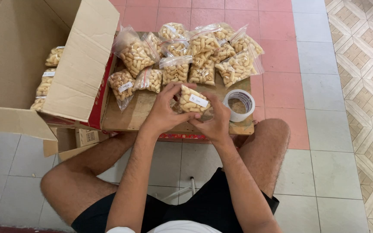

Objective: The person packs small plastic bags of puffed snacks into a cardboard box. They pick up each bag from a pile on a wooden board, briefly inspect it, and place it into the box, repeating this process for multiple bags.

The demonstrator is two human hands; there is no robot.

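Clear plastic bag of snack pieces [193, 102], bearing a small white label, is gripped by both hands just above the near edge of the low wooden table [134, 116]: left hand [162, 111] closed on its left side, right hand [214, 121] closed on its lower right. A roll of tape [239, 105] lies just beside the right hand, similar filled bags [186, 54] are piled further back, and an open cardboard box [31, 64] to the left contains more.
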